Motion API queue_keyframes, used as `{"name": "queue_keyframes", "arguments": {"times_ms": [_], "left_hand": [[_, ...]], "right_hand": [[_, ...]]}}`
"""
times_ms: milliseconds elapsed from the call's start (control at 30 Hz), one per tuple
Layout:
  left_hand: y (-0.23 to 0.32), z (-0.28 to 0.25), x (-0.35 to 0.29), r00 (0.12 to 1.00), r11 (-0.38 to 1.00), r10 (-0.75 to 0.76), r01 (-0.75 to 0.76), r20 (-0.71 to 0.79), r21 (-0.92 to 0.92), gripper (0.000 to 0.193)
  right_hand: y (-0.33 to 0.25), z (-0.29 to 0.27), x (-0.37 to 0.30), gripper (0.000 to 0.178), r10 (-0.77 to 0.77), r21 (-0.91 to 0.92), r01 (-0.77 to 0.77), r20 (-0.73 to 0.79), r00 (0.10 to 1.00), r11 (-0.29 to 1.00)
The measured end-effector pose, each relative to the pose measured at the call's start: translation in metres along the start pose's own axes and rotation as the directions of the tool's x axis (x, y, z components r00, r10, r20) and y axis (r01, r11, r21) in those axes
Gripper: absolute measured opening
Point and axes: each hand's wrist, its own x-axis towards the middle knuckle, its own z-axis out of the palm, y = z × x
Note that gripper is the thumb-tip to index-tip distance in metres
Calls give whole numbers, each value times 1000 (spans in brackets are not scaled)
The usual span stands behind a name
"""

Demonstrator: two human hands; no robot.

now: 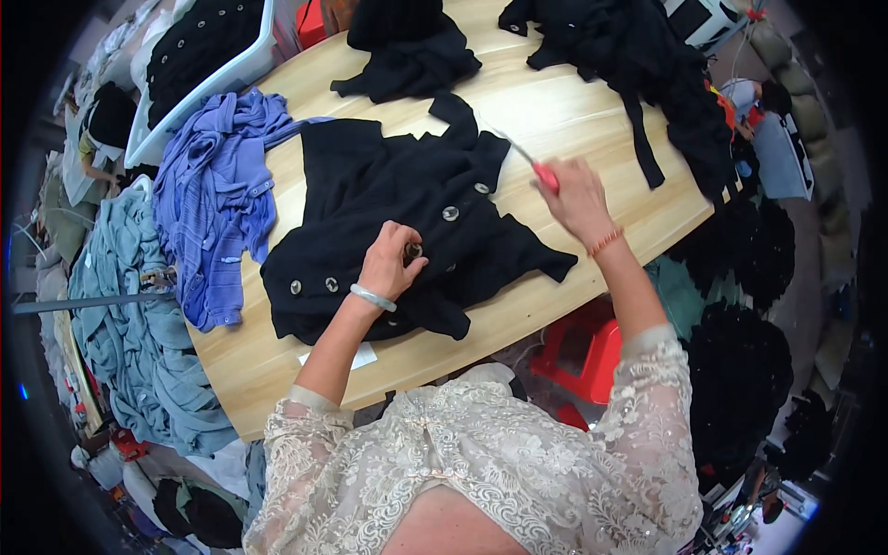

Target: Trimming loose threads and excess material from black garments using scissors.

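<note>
A black knit garment (370, 203) with large shiny buttons lies spread on the wooden table (518, 305). My left hand (385, 264) rests on its front, fingers closed around a dark round button (413, 250). To the right, my right hand (575, 199) is raised beside the garment and grips a red-handled tool (548, 177). A slim metal blade points from this tool toward the upper left; its exact kind is unclear. Another button (450, 214) shows to the right of my left hand.
Purple garments (222, 194) and teal garments (148, 342) hang at the left. More black garments (407, 65) lie at the far side. A white bin (264, 51) holds black clothing. A red stool (592, 356) stands below the near edge. Other people are at both sides.
</note>
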Motion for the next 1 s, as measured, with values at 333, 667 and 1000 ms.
{"name": "queue_keyframes", "arguments": {"times_ms": [333, 667, 1000], "left_hand": [[-6, 9, -7, 994, 988, -68, 79, 88, -135, 21], [19, 49, 48, 986, 983, 139, -126, -96, 136, 29], [9, 56, 60, 955, 972, 4, -74, 297, 224, 17]], "right_hand": [[-64, -8, -89, 31, -178, 327, -80, 686, 705, 942], [-31, -15, -102, 27, -18, 403, -231, 527, 850, 885], [-19, -22, -101, 32, 74, 190, -284, 697, 713, 940]]}}
